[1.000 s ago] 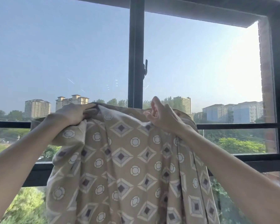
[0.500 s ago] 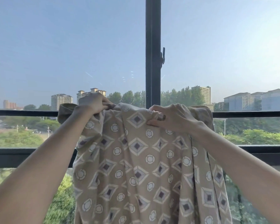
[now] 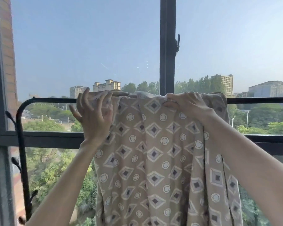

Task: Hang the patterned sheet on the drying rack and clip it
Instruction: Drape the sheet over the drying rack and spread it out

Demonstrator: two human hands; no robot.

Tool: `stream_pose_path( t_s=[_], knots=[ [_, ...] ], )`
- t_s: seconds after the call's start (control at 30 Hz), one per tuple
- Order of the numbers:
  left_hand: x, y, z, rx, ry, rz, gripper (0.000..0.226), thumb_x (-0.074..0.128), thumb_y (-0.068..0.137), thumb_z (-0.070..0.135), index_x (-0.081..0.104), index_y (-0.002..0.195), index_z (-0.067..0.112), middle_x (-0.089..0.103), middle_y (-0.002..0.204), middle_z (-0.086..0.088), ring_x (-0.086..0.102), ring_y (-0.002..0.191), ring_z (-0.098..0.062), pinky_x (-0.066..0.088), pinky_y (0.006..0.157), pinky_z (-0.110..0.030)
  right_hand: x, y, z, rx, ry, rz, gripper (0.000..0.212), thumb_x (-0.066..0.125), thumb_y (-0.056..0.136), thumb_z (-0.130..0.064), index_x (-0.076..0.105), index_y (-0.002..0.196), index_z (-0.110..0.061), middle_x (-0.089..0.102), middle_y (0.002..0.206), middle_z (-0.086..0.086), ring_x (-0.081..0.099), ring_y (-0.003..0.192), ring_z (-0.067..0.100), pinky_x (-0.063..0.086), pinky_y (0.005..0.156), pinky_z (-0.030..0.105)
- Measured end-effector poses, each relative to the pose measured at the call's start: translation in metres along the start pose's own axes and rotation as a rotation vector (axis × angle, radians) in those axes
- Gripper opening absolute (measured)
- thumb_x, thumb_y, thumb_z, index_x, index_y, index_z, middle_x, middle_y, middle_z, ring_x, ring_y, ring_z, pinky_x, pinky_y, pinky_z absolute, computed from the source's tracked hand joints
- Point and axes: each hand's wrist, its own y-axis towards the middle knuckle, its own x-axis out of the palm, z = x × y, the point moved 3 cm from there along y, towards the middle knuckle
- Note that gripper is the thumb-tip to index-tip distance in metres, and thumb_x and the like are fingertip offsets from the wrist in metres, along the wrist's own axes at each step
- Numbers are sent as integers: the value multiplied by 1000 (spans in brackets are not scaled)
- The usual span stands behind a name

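The sheet [image 3: 160,154] is draped over the rack [image 3: 44,100], bunched in folds along the top bar from about 10 o'clock to 2 o'clock of the view and hanging down to 6 o'clock. The right hand [image 3: 185,104] is clamped on a pleat of cloth at the bar, knuckles up. The left hand [image 3: 95,116] is apart, fingers spread, palm against the sheet's left edge and gripping nothing.

The step in hand looks like spreading the cloth along the bar. To do it well, the right hand should pin its fold as an anchor while the left draws the edge toward 9 o'clock, where bare bar runs to the rounded corner. Smooth the pleats flat before clipping; bunched folds dry slowly and give a clip a poor bite. No clips are in view.

The rack is a thin dark metal tube, likely slick, so the cloth could slide toward the heavier side. Behind it stands a dark-framed window [image 3: 167,46] with a latch [image 3: 178,44] at 1 o'clock, and a brick wall [image 3: 6,46] at 9 o'clock. Trees and towers lie far below.
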Motion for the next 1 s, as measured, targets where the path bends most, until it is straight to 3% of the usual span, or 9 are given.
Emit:
stream_pose_path(
  t_s=[0.13, 0.23, 0.3, 0.4, 0.47, 0.6, 0.7, 0.9, 1.0],
  knots=[
    [3, -58, -2, -367, -370, -232, 89, 70, 69, 58, 29, 142, 29, -9, 156, -4, -5, 144, -25, 14, 111, -49, -3, -1, -9, 47, 21, -4, 42, 34, 89, -65, 56, 100, -30, 66, 84, 4, 63, 82, 27, 38, 70, 34],
    [12, -83, -6, -720, -553, -277, 113, 81, 63, 49, 7, 146, 30, 11, 153, -9, 25, 137, -30, 32, 106, -49, -6, -2, -12, 64, 14, -28, 42, 32, 91, -64, 55, 101, -30, 61, 77, 4, 63, 81, 28, 39, 70, 35],
    [17, -90, -16, -830, -518, -350, 97, 71, 77, 43, 8, 147, 16, 38, 140, -16, 49, 117, -32, 46, 90, -44, -9, -6, -11, 59, 16, -17, 41, 32, 92, -62, 56, 105, -31, 63, 80, 4, 63, 82, 28, 39, 70, 34],
    [21, -84, -25, -722, -440, -425, 37, 52, 92, 30, 53, 119, 4, 64, 101, -22, 61, 93, -37, 45, 69, -38, -14, -15, -8, 37, 53, 6, 39, 35, 95, -55, 56, 122, -36, 67, 101, 5, 62, 90, 29, 33, 69, 32],
    [14, -77, -24, -608, -403, -374, 24, 48, 95, 25, 57, 99, 3, 64, 87, -24, 61, 85, -41, 40, 62, -37, -16, -19, -4, 22, 94, 16, 40, 36, 96, -51, 51, 131, -38, 66, 107, 3, 61, 90, 27, 34, 69, 32],
    [-6, -57, -10, -408, -435, -270, 23, 49, 96, 21, 59, 104, 2, 61, 71, -11, 59, 67, -35, 37, 55, -34, -14, -20, -2, -3, 145, 96, 36, 36, 96, -49, 64, 107, -31, 65, 88, -2, 52, 65, 17, 35, 58, 29],
    [-18, -23, 9, -245, -470, -241, 15, 49, 96, 18, 61, 92, 9, 58, 61, -1, 53, 52, -23, 42, 50, -41, -12, -16, -3, 60, 353, 199, 39, 30, 91, -63, 48, 71, -35, 55, 67, -9, 52, 57, 17, 45, 55, 36],
    [-24, 65, 30, -134, -502, -178, 31, 55, 93, 33, 56, 72, 10, 57, 63, -5, 52, 57, -23, 44, 56, -40, -51, 10, 6, 394, 376, 405, 35, 36, 97, -41, 48, 78, -15, 54, 65, 9, 50, 61, 30, 42, 62, 39],
    [-20, 104, 42, -127, -624, -234, 29, 55, 90, 44, 63, 84, 17, 67, 74, -5, 64, 66, -20, 52, 60, -32, -70, 37, 12, 497, 416, 493, 33, 30, 97, -32, 44, 74, -11, 42, 57, 2, 37, 59, 25, 30, 53, 35]
  ],
)
